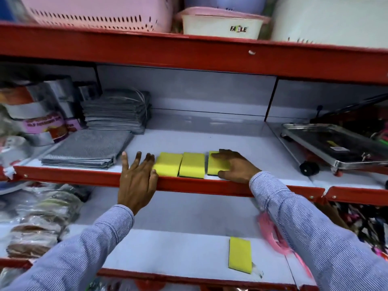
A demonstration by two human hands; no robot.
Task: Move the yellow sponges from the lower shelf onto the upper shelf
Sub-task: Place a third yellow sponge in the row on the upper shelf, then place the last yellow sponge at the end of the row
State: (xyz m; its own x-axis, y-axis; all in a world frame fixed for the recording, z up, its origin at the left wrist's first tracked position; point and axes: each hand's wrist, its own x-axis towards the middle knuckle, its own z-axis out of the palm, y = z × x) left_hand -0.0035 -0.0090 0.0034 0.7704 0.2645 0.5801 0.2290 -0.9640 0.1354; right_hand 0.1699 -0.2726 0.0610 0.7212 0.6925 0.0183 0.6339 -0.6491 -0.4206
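Observation:
Three yellow sponges lie in a row at the front of the upper shelf (210, 135): a left sponge (168, 166), a middle sponge (192, 168) and a right sponge (216, 165). My right hand (236, 166) grips the right sponge, fingers over its top and thumb at its front edge. My left hand (137, 177) is spread open, resting on the shelf's red front lip, fingertips touching the left sponge. One more yellow sponge (240, 254) lies flat on the lower shelf (168, 244), near its front edge.
Grey folded cloths (88, 150) and a taller stack (116, 113) sit left on the upper shelf, foil rolls (39, 114) beyond. A steel wheeled stand (336, 148) is at the right. A pink item (273, 234) and packaged scrubbers (35, 225) lie on the lower shelf.

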